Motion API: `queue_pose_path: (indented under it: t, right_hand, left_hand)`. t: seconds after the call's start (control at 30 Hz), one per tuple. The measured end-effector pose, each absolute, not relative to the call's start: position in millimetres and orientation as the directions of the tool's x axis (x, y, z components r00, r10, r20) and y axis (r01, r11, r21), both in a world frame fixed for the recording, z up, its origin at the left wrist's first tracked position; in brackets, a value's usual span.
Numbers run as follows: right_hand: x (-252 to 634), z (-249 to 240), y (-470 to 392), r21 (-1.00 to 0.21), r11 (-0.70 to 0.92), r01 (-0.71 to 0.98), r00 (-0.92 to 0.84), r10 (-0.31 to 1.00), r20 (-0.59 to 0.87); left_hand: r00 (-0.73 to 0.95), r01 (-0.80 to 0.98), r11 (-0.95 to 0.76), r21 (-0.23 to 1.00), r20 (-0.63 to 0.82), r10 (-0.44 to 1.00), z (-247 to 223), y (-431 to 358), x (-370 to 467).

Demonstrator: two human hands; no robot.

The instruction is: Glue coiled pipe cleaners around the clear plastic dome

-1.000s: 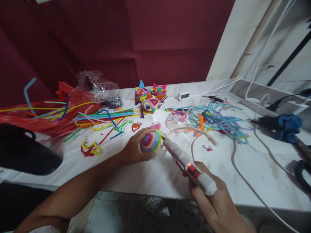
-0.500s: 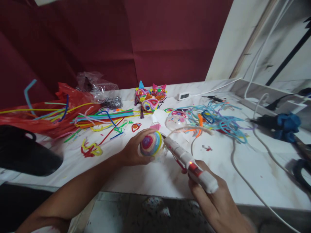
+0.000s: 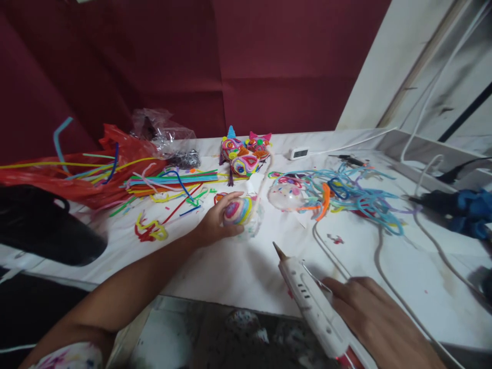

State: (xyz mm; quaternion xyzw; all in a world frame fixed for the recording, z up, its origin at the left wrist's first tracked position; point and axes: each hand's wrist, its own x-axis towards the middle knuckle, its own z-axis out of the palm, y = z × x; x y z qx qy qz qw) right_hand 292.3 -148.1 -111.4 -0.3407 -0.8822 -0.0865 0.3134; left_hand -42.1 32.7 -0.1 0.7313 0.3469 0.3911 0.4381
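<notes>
My left hand (image 3: 217,220) grips a clear plastic ball (image 3: 251,233), partly covered with rings of coloured pipe cleaner (image 3: 237,211) in purple, pink, pale cream, blue and yellow. A pale loose strand (image 3: 264,187) rises from the ball's right side. At the lower right, my right hand (image 3: 378,312) is closed around a white glue gun (image 3: 313,302). The gun's nozzle points up and left, apart from the ball. Its handle is partly hidden by my hand.
Decorated animal-like ornaments (image 3: 246,154) stand at the back. Pipe cleaners (image 3: 177,178) and a red plastic bag (image 3: 126,138) lie left, near a black container (image 3: 46,228). Right are another clear ball (image 3: 285,197), tangled blue pipe cleaners (image 3: 361,197) and a cable (image 3: 380,256).
The glue gun has moved away from the ball, down and toward me, and turned over. The pale strand has swung from pointing right to pointing upward. My left hand keeps its grip.
</notes>
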Motion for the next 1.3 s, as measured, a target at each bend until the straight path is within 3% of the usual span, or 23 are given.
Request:
queue_pose_path:
  t: [0.23,0.5,0.7,0.77,0.97,1.13,1.3]
  right_hand:
    - [294.7,-87.4,-113.2,0.243,0.626,0.741,-0.635,0.536,0.556]
    - [297.4,-105.7,-87.5,0.208,0.576,0.790,-0.587,0.615,0.527]
    - [287.7,-48.0,-87.6,0.154,0.683,0.714,-0.630,0.530,0.567]
    - [268.9,-24.7,-79.8,0.181,0.703,0.688,-0.627,0.450,0.636]
    - [224.0,-3.3,-30.9,0.381,0.711,0.590,-0.719,0.249,0.649]
    - [230.7,2.5,-6.3,0.453,0.683,0.573,-0.781,0.287,0.555]
    - [236.9,7.0,-0.5,0.380,0.748,0.544,-0.800,0.325,0.505]
  left_hand:
    - [0.423,0.206,-0.397,0.894,0.284,0.860,-0.3,36.0,-43.1]
    - [0.477,0.232,-0.447,0.864,0.299,0.826,0.3,27.6,-43.7]
    - [0.531,0.237,-0.498,0.834,0.318,0.785,3.4,23.9,-40.9]
    - [0.546,0.257,-0.522,0.813,0.324,0.773,3.6,22.0,-40.1]
    - [0.575,0.330,-0.582,0.743,0.330,0.748,5.0,17.2,-40.4]
    - [0.592,0.374,-0.622,0.688,0.339,0.731,1.5,19.8,-42.3]
    - [0.614,0.375,-0.633,0.677,0.331,0.717,-2.2,22.1,-42.4]
